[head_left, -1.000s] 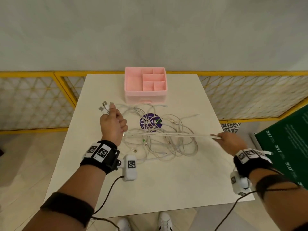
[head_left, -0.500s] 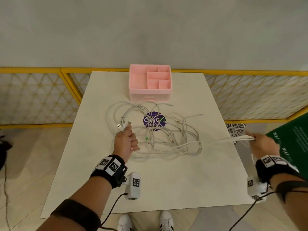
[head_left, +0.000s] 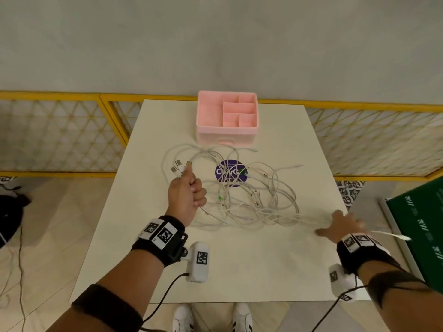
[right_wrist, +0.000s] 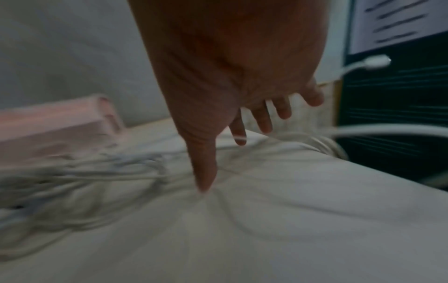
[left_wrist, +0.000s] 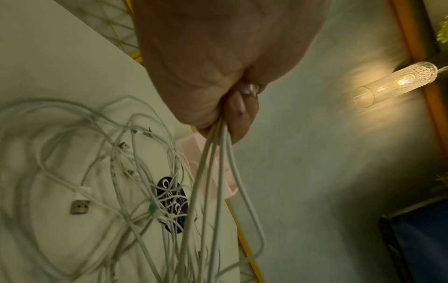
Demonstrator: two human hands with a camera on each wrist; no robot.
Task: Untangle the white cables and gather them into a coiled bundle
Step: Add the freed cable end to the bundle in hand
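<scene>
While the left hand (head_left: 186,196) is fisted tight round a bunch of cables (head_left: 249,197), their plugs (head_left: 179,167) poking out above the knuckles and the strands trailing from under the fist, the right hand (head_left: 343,225) is spread wide, fingers (right_wrist: 264,118) straight and splayed, gripping nothing. Between the two hands the tangle lies loose on the table (head_left: 239,267), and its near strands run up to the right hand, though blur hides whether the fingers touch them. Beyond the left fist sits the pink box (head_left: 227,116), and one cable end (head_left: 393,236) hangs off the edge right of the right wrist.
</scene>
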